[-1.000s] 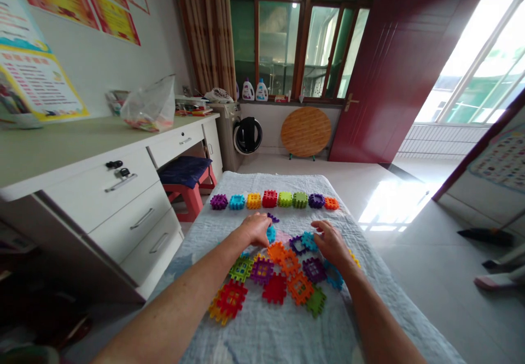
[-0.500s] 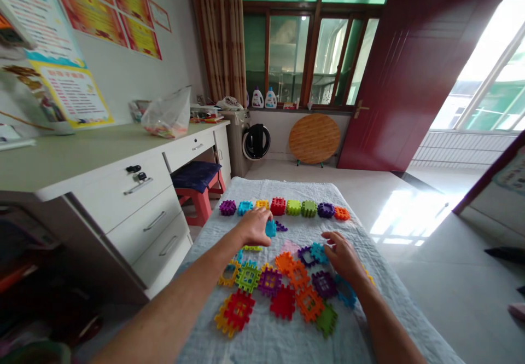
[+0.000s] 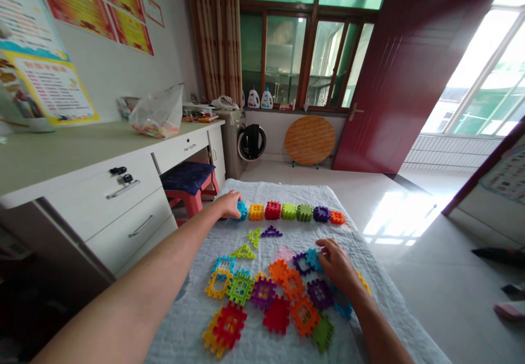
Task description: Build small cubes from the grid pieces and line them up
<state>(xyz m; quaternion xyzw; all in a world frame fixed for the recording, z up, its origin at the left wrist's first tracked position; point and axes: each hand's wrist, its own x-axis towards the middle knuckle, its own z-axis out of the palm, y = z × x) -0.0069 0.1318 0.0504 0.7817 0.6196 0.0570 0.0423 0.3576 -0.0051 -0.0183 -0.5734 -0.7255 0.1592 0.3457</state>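
Observation:
My left hand (image 3: pixel 229 204) is at the left end of a row of interlocking plastic cubes, its fingers curled against a blue cube (image 3: pixel 241 211). The hand covers that end of the row, so whether one or two blue pieces are there is unclear. My right hand (image 3: pixel 335 260) hovers low or rests by the loose flat pieces, fingers loosely apart, nearest a light-blue piece (image 3: pixel 313 259). Between the hands lie a purple triangle (image 3: pixel 272 231) and two lime triangles, one of them a lime triangle (image 3: pixel 243 251) nearer me.
The row continues with a yellow cube (image 3: pixel 256 212), red cube (image 3: pixel 273 210) and several others. Flat square pieces, such as a red piece (image 3: pixel 276 315), are scattered in front on the cloth-covered table (image 3: pixel 184 328). A desk (image 3: pixel 94 142) and stool (image 3: pixel 189 177) stand at left.
My left hand has moved left and away from me, from beside the purple triangle to the row's left end. The blue piece it held there is gone from that spot. My right hand stays about in place.

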